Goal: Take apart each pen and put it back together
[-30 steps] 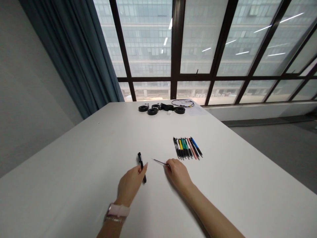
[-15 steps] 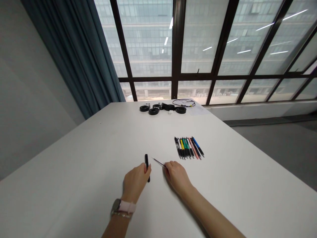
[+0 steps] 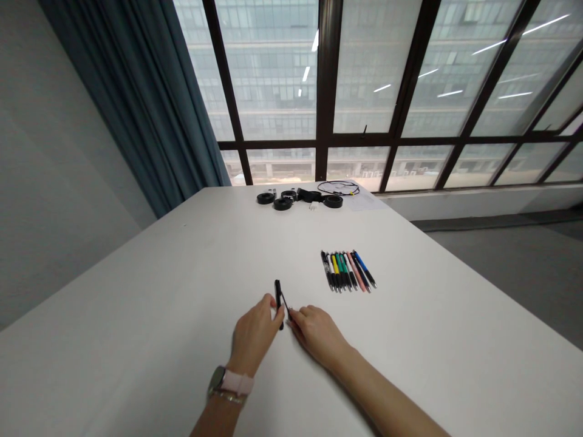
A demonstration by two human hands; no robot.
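Note:
Pinched between the thumb and fingers of my left hand (image 3: 255, 332) is a black pen barrel (image 3: 277, 291), pointing away from me over the white table. My right hand (image 3: 319, 332) is closed on the end of a thin dark pen refill (image 3: 285, 300). The refill leans up and left, its far end close beside the barrel; whether the two touch I cannot tell. My right fingers partly hide the refill's near end. Beyond my right hand lies a row of several pens (image 3: 344, 272) in black, white, yellow, green, pink and blue.
Toward the far edge of the white table (image 3: 204, 255) lie several black rolls (image 3: 283, 204), a bundled black item (image 3: 310, 195) and a coiled black cable (image 3: 337, 188). Windows stand behind the table, with a blue curtain (image 3: 150, 103) at the left.
My left hand has shifted slightly right with the pen barrel. My right hand has come left and turned the refill more upright, so its far end is now by the barrel.

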